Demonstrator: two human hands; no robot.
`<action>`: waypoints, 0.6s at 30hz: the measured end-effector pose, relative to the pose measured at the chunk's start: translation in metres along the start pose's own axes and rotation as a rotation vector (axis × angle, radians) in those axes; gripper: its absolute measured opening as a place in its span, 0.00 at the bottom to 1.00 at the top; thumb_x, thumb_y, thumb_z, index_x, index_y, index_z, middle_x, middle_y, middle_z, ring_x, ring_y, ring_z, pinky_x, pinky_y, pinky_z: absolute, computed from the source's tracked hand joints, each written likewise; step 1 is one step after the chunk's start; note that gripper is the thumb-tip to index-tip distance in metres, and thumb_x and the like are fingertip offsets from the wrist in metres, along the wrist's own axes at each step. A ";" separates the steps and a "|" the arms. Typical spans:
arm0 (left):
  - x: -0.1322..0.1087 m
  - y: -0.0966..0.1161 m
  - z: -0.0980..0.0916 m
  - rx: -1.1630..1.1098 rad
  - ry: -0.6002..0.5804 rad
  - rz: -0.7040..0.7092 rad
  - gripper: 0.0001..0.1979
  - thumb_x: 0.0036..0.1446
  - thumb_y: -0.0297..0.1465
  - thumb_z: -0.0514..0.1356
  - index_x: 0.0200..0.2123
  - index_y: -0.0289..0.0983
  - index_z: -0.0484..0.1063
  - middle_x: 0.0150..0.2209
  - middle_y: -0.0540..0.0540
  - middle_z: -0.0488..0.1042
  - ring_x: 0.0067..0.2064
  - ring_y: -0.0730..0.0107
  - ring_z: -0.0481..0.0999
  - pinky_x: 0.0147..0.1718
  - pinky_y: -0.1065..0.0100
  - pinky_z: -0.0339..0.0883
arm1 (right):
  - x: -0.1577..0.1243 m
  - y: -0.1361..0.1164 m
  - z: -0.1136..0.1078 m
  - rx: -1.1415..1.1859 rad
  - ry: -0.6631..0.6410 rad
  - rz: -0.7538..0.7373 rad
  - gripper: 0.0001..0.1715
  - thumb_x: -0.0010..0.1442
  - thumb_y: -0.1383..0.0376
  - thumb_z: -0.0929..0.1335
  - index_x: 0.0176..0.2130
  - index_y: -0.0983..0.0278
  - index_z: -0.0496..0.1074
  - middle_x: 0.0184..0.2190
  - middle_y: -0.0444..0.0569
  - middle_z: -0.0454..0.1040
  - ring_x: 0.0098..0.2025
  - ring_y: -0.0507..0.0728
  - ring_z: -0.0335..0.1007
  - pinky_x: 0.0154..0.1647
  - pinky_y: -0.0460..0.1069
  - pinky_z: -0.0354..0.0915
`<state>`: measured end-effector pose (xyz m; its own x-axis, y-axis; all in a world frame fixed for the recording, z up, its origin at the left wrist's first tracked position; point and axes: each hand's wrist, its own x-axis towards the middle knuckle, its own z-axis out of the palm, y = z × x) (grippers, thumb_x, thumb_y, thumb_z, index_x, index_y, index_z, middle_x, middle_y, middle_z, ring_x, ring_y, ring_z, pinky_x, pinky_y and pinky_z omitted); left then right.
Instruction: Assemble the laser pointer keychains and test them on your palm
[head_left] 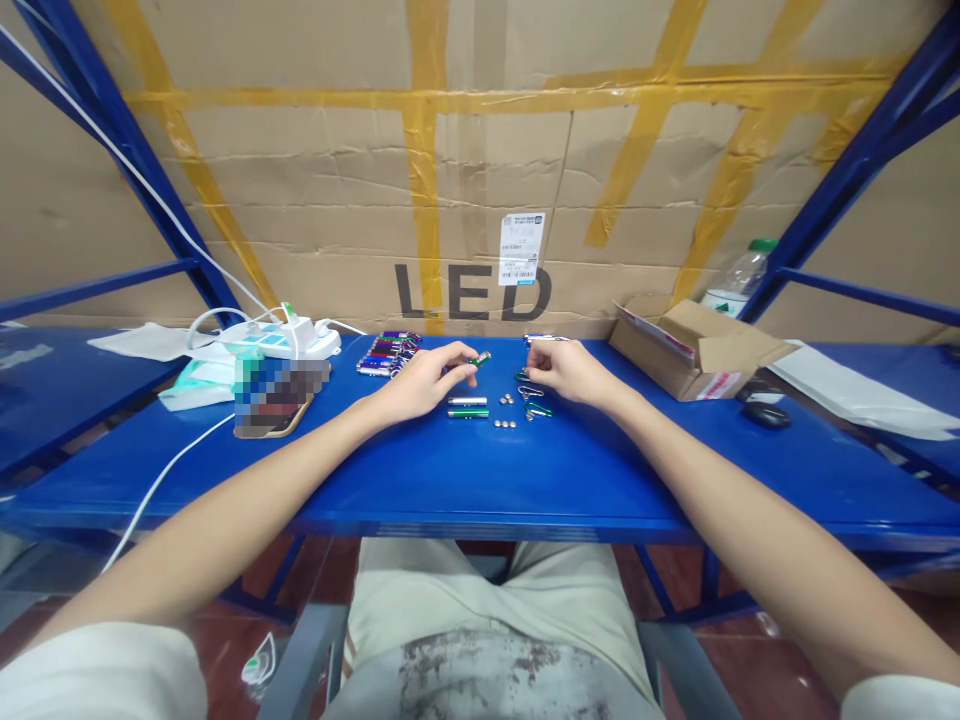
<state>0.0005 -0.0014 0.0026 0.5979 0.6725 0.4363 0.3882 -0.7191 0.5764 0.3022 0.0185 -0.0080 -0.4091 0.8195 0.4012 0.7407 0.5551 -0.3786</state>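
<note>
My left hand is closed in a pinch on a small green metal flashlight tube, tilted up to the right. Opposite it, my right hand has its fingertips pressed together at the table; a bit of green shows beside them, but what they grip is mostly hidden. A silver tube and a green tube lie side by side between the hands. To their right are small groups of button cells. Below my right fingers rest a silver carabiner clip and a green carabiner clip.
Several coloured flashlights with clips lie at the back left. Farther left are a phone, a power strip and cables. An open cardboard box and a black mouse sit at right. A taped cardboard wall stands behind.
</note>
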 end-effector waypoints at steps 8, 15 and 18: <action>0.000 -0.002 0.000 0.005 -0.002 0.001 0.15 0.76 0.43 0.56 0.51 0.40 0.74 0.43 0.45 0.87 0.46 0.58 0.85 0.52 0.58 0.72 | -0.003 0.000 -0.002 -0.101 -0.061 -0.153 0.06 0.70 0.65 0.68 0.37 0.61 0.72 0.34 0.49 0.78 0.35 0.59 0.71 0.38 0.51 0.60; 0.000 -0.004 0.001 0.013 0.004 0.006 0.15 0.76 0.43 0.56 0.52 0.40 0.74 0.43 0.45 0.86 0.47 0.58 0.85 0.53 0.57 0.72 | -0.004 -0.003 -0.006 -0.206 -0.161 -0.280 0.14 0.75 0.67 0.64 0.37 0.61 0.75 0.36 0.53 0.76 0.37 0.61 0.70 0.39 0.53 0.59; 0.000 -0.003 0.001 0.013 -0.001 0.007 0.15 0.76 0.42 0.56 0.52 0.39 0.74 0.43 0.45 0.86 0.46 0.58 0.85 0.52 0.58 0.72 | -0.004 -0.004 -0.004 -0.257 -0.173 -0.283 0.14 0.76 0.68 0.63 0.38 0.62 0.75 0.37 0.54 0.76 0.39 0.62 0.71 0.41 0.53 0.60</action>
<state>0.0002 0.0010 -0.0002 0.6013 0.6672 0.4396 0.3930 -0.7260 0.5643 0.3030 0.0127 -0.0044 -0.6825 0.6640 0.3055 0.6863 0.7259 -0.0448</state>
